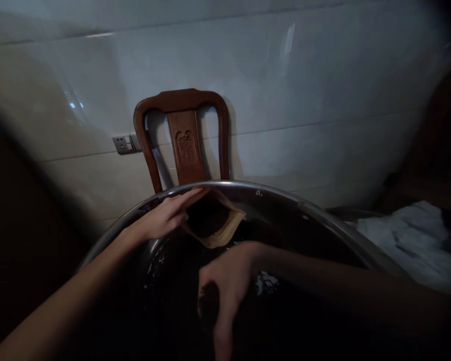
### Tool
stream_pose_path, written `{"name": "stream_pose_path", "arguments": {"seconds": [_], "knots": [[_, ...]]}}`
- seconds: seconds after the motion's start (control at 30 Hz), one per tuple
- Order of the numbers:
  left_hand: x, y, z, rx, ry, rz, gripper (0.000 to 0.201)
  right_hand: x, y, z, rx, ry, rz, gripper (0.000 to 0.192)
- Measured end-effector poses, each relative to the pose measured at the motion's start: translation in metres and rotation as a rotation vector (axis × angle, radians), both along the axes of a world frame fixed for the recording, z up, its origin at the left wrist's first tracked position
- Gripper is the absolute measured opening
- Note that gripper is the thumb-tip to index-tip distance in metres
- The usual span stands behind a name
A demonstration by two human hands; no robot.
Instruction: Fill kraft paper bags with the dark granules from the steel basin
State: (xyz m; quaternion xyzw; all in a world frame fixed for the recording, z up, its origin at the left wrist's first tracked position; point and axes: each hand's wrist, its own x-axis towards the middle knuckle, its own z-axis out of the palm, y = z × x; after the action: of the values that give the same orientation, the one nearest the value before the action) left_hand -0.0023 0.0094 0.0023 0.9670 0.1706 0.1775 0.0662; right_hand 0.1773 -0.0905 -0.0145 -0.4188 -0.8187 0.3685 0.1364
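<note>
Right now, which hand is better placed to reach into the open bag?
Probably the right hand, near the bag, though its grip is unclear; the left hand holds the bag's edge.

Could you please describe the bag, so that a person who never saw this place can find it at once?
Below the carved wooden chair, find the large round metal tub. Just inside its far rim, the left hand grips the bag by its edge. Its yellowish-tan lip around a wide dark opening sets it apart from the dark tub.
</note>
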Motion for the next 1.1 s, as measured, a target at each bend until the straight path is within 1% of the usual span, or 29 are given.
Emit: {"name": "stream_pose_path", "arguments": {"seconds": [0.13, 0.2, 0.23, 0.27, 0.3, 0.33, 0.37, 0.4, 0.43, 0.47, 0.5, 0.53, 0.6, 0.67, 0.73, 0.77, 0.8, 0.83, 0.87, 0.9, 0.93, 0.97, 1.0, 1.03, 1.07, 1.1], "knots": [[0.002, -0.005, 0.002, -0.012, -0.020, -0.012, 0.067, 0.016, 0.002, 0.027, 0.012, 0.107, 0.019, 0.042], [0.002, -0.005, 0.002, -0.017, -0.039, -0.035, 0.067, 0.022, 0.009, 0.040, -0.004, 0.140, 0.075, 0.039], [0.001, -0.005, 0.001, -0.020, -0.054, -0.041, 0.067, 0.023, 0.014, 0.042, 0.016, 0.166, 0.080, 0.038], [0.000, -0.004, 0.000, -0.020, -0.075, -0.041, 0.067, 0.022, 0.020, 0.043, 0.082, 0.191, 0.043, 0.037], [0.000, -0.003, 0.000, -0.022, -0.097, -0.039, 0.066, 0.021, 0.026, 0.040, 0.184, 0.199, -0.028, 0.036], [0.000, -0.003, -0.001, -0.027, -0.118, -0.043, 0.065, 0.018, 0.032, 0.034, 0.332, 0.182, -0.140, 0.037], [0.000, -0.003, -0.001, -0.040, -0.130, -0.054, 0.065, 0.016, 0.037, 0.027, 0.473, 0.114, -0.242, 0.039], [0.000, -0.003, -0.001, -0.057, -0.134, -0.072, 0.066, 0.013, 0.041, 0.019, 0.572, 0.024, -0.302, 0.041], [0.001, -0.004, 0.000, -0.073, -0.135, -0.094, 0.067, 0.011, 0.044, 0.013, 0.629, -0.060, -0.321, 0.043], [0.001, -0.005, 0.001, -0.087, -0.134, -0.112, 0.069, 0.010, 0.046, 0.007, 0.648, -0.111, -0.300, 0.043], [0.002, -0.005, 0.001, -0.095, -0.129, -0.117, 0.070, 0.010, 0.048, 0.004, 0.651, -0.113, -0.261, 0.041], [0.002, -0.005, 0.002, -0.094, -0.127, -0.107, 0.070, 0.011, 0.048, 0.004, 0.651, -0.073, -0.236, 0.037], [0.002, -0.004, 0.002, -0.079, -0.125, -0.076, 0.070, 0.014, 0.048, 0.009, 0.639, 0.043, -0.248, 0.026], [0.001, -0.001, 0.002, -0.069, -0.122, -0.045, 0.069, 0.016, 0.043, 0.018, 0.613, 0.130, -0.287, 0.018], [0.001, 0.002, 0.002, -0.071, -0.123, -0.031, 0.070, 0.016, 0.033, 0.029, 0.567, 0.179, -0.268, 0.015], [0.001, 0.003, 0.001, -0.078, -0.122, -0.027, 0.069, 0.016, 0.026, 0.034, 0.523, 0.184, -0.218, 0.017], [0.001, 0.004, 0.001, -0.089, -0.121, -0.022, 0.069, 0.014, 0.020, 0.038, 0.443, 0.165, -0.141, 0.021], [0.001, 0.004, 0.002, -0.101, -0.118, -0.013, 0.068, 0.013, 0.013, 0.040, 0.315, 0.115, -0.039, 0.025], [0.001, 0.003, 0.002, -0.111, -0.113, 0.001, 0.067, 0.010, 0.007, 0.041, 0.152, 0.037, 0.082, 0.027], [0.002, 0.003, 0.003, -0.119, -0.106, 0.017, 0.066, 0.007, 0.003, 0.038, -0.016, -0.067, 0.211, 0.028], [0.003, 0.002, 0.003, -0.122, -0.099, 0.032, 0.066, 0.004, -0.001, 0.033, -0.146, -0.184, 0.323, 0.028], [0.003, 0.001, 0.004, -0.119, -0.091, 0.042, 0.066, 0.000, -0.004, 0.024, -0.218, -0.299, 0.390, 0.028], [0.004, -0.001, 0.005, -0.114, -0.084, 0.044, 0.066, -0.004, -0.006, 0.012, -0.231, -0.395, 0.411, 0.030], [0.004, -0.002, 0.006, -0.111, -0.076, 0.041, 0.066, -0.008, -0.008, -0.002, -0.155, -0.464, 0.376, 0.033], [0.004, -0.003, 0.007, -0.110, -0.070, 0.037, 0.066, -0.012, -0.009, -0.017, -0.102, -0.490, 0.282, 0.041], [0.004, -0.003, 0.007, -0.110, -0.065, 0.035, 0.065, -0.015, -0.010, -0.032, -0.061, -0.459, 0.227, 0.050]]}}
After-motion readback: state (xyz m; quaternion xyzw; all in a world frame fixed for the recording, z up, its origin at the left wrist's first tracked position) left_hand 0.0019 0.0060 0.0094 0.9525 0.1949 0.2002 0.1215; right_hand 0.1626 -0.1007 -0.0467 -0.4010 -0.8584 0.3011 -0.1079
